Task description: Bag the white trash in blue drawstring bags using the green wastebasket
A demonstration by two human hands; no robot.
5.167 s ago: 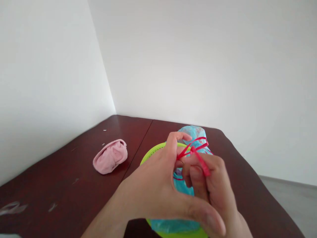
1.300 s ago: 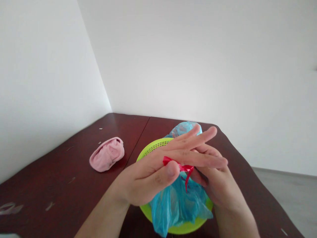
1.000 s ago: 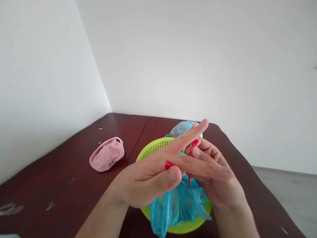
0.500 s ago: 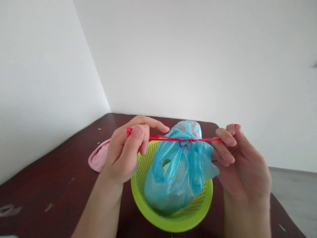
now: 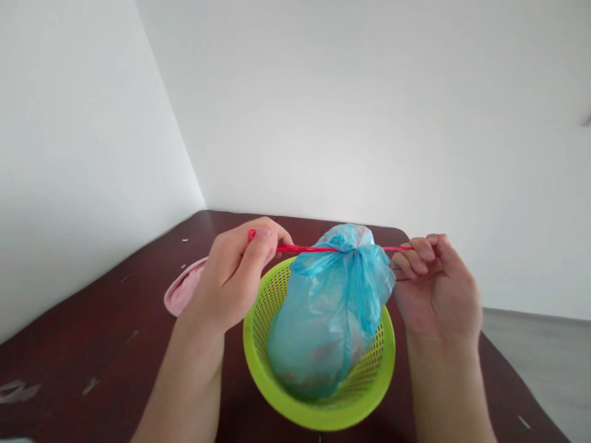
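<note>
A filled, translucent blue plastic bag [image 5: 318,326] sits in a yellow-green perforated basket [image 5: 263,381]. Around the bag's gathered neck runs a red plastic string [image 5: 314,249], stretched nearly level. My left hand [image 5: 242,264] is closed on the string's left part, and a bit of red sticks out above the thumb. On the other side, my right hand [image 5: 431,283] grips the right end between curled fingers. The bag's blue folds hang below the string, close to my right fingertips. What lies inside the bag cannot be made out clearly.
The basket stands on a dark reddish-brown table [image 5: 115,332]. A pink cloth item [image 5: 182,292] lies left, partly behind my left wrist. White walls [image 5: 351,123] rise behind and to the left. Scraps of clear tape [image 5: 91,386] show at the table's left.
The string has been pulled tauter and slightly higher, and the bag's neck is cinched tighter. My left index finger has curled in. My right hand has moved slightly left.
</note>
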